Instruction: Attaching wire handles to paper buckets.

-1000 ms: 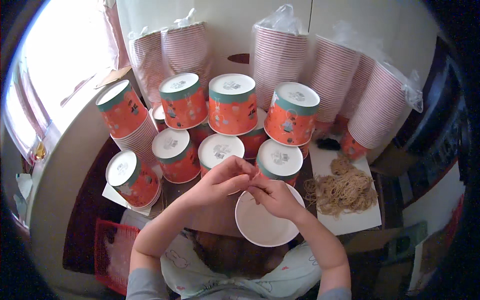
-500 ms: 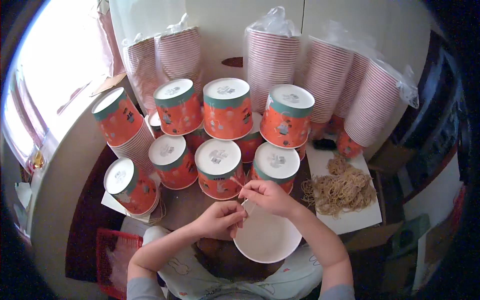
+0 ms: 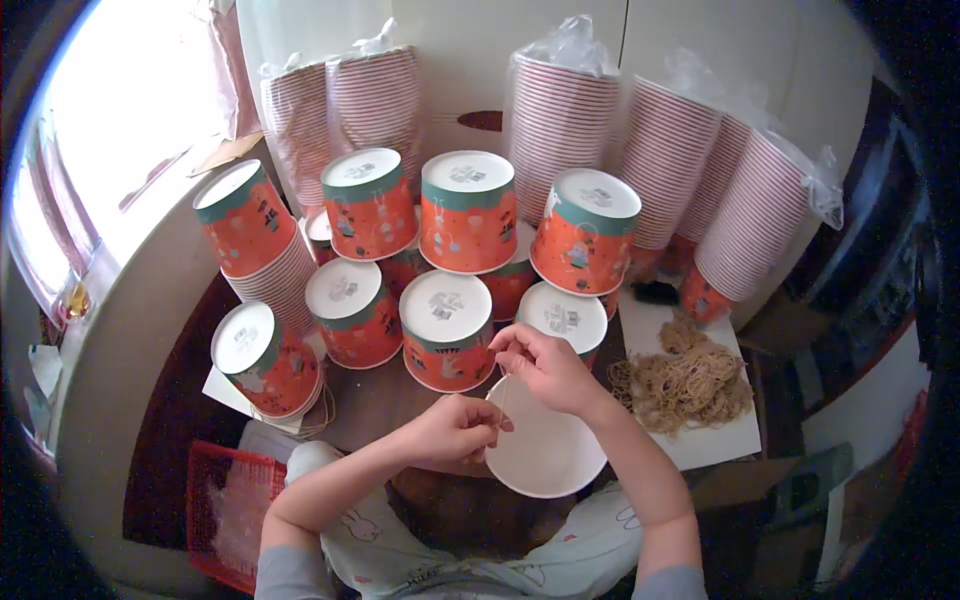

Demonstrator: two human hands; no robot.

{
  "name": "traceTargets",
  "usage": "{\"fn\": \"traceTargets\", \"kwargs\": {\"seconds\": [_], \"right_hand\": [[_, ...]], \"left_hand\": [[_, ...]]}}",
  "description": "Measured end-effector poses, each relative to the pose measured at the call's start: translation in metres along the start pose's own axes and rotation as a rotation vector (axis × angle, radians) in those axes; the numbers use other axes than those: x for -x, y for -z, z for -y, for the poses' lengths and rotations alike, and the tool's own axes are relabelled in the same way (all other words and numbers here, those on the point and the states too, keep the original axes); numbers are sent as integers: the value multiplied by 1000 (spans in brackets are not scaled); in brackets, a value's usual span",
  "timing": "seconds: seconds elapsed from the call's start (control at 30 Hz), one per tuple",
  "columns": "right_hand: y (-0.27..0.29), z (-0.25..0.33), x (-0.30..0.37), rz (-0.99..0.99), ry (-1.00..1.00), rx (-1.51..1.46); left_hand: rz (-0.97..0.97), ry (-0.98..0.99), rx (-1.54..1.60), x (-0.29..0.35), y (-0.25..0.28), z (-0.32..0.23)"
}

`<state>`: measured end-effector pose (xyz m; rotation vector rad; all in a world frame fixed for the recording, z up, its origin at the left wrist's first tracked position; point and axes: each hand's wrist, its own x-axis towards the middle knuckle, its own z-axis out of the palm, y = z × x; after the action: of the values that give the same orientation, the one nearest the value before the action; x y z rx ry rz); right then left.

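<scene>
A white-lined paper bucket [image 3: 550, 455] is tipped open toward me in front of my lap. Over its left rim a thin pale cord [image 3: 503, 394] runs between my two hands. My left hand [image 3: 452, 428] is closed around the lower part of the cord, with its fingertips near the bucket's rim. Higher and farther off, my right hand [image 3: 540, 366] pinches the cord's upper part between thumb and fingers, above the bucket's far edge. Whether the cord passes through the bucket wall is hidden by my fingers.
Several upturned orange buckets [image 3: 447, 340] with white bottoms crowd the table beyond my hands. Behind stand tall bagged bucket stacks [image 3: 562, 130]. Tangled tan twine [image 3: 690, 385] lies on a white board [image 3: 735, 440] at right. A red basket [image 3: 215, 500] is at lower left.
My right hand has moved slightly up and right, and its grip on the cord has shifted. The bucket appears a little higher in view; the whole scene has shifted slightly.
</scene>
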<state>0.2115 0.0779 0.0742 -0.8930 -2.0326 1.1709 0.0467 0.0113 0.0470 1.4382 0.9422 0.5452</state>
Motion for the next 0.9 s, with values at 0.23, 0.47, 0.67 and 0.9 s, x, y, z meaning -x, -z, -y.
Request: {"fn": "traceTargets", "kwargs": {"seconds": [0.23,0.47,0.67,0.9], "right_hand": [[-3,-8,9,-267,420,603],[-17,-3,38,-26,245,502],[-17,-6,37,-6,182,464],[-19,13,47,69,-277,71]], "left_hand": [[-52,74,300,-2,5,8],[-42,0,360,-4,14,34],[-65,-58,291,-1,14,38],[5,-127,449,1,17,40]]}}
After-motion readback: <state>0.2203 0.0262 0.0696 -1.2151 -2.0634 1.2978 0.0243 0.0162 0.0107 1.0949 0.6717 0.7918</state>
